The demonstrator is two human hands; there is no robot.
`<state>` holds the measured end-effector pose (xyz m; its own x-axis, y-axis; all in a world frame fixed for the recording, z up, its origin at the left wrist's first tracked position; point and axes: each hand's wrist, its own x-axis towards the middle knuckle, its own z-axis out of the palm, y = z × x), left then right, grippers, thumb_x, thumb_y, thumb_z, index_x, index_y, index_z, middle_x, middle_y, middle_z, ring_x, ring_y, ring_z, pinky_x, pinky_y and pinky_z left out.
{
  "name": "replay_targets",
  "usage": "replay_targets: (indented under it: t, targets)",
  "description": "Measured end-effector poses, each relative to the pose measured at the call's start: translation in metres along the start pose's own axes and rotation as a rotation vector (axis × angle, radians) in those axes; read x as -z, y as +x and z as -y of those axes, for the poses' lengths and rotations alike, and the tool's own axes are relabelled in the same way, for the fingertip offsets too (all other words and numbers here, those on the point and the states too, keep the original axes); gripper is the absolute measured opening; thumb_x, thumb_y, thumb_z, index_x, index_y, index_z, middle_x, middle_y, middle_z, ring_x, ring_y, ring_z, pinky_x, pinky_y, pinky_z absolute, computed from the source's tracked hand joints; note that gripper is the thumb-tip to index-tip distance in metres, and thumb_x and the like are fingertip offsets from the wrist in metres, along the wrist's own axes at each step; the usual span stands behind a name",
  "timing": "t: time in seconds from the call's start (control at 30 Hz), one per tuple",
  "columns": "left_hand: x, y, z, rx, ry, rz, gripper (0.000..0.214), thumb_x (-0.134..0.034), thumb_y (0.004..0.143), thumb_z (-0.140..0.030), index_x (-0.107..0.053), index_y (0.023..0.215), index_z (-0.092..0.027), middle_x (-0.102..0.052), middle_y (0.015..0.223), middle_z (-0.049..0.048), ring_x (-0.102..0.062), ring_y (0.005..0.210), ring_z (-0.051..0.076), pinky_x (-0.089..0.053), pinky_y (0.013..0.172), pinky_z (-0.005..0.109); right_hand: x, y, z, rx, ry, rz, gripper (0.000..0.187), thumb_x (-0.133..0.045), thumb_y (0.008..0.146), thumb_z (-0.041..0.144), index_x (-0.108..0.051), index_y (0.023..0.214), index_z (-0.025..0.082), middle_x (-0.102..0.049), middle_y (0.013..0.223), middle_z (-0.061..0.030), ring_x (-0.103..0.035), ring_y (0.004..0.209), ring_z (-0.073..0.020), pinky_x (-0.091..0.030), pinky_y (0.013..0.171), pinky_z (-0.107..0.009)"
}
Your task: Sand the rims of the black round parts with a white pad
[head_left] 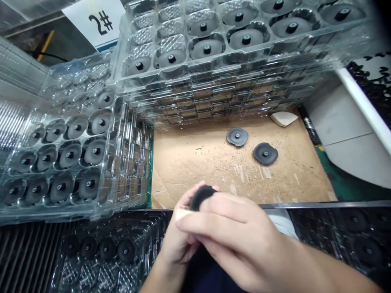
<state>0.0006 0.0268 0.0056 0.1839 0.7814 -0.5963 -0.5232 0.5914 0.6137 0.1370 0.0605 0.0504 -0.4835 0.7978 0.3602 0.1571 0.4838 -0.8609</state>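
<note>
Close to my body, my left hand (177, 240) grips a black rubber disc (200, 196), its fingers behind the rim. My right hand (238, 228) lies across the front of that disc, partly covering it. Between the right thumb and fingers is a pale sponge wedge (183, 213), right against the disc's lower edge. Two similar discs with a small central stub, a nearer one (265, 154) and a farther one (237, 136), rest on the cardboard (189, 162) beyond my hands.
Stacked clear plastic trays (195, 77) holding discs stand at the back, with another stack (100, 195) on the left. Another sponge wedge (284, 118) lies near a white bin (345, 122). Dark trays (116, 219) sit below the front edge. A "2#" sign (97, 22) hangs behind.
</note>
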Motion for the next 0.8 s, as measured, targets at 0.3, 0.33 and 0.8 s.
replay_targets:
  t: [0.3, 0.33, 0.8]
  targets:
    - [-0.002, 0.002, -0.005, -0.047, -0.098, 0.118, 0.061, -0.084, 0.049, -0.04, -0.066, 0.106, -0.026, -0.07, 0.109, 0.0037, -0.063, 0.101, 0.02, -0.046, 0.094, 0.028, 0.025, -0.013, 0.005, -0.214, -0.016, 0.089, 0.023, -0.05, 0.085, 0.004, -0.064, 0.093, 0.019, -0.07, 0.09, 0.0003, -0.064, 0.08, -0.0102, -0.051, 0.073, -0.018]
    - [-0.001, 0.003, -0.004, -0.039, -0.108, 0.116, 0.061, -0.085, 0.049, -0.039, -0.067, 0.106, -0.026, -0.07, 0.108, 0.0042, -0.063, 0.1, 0.021, -0.046, 0.093, 0.028, 0.025, -0.013, 0.006, -0.234, -0.033, 0.095, 0.023, -0.049, 0.085, 0.003, -0.064, 0.09, 0.02, -0.069, 0.089, 0.0006, -0.064, 0.078, -0.0103, -0.051, 0.071, -0.018]
    - [0.002, 0.006, 0.004, 0.009, -0.139, 0.137, 0.066, -0.084, 0.047, -0.045, -0.067, 0.106, -0.023, -0.07, 0.1, 0.0035, -0.062, 0.1, 0.023, -0.045, 0.092, 0.029, 0.019, -0.006, -0.019, 0.097, -0.258, -0.017, 0.03, -0.038, 0.093, 0.011, -0.068, 0.097, 0.016, -0.068, 0.079, -0.0057, -0.057, 0.067, -0.016, -0.044, 0.061, -0.029]
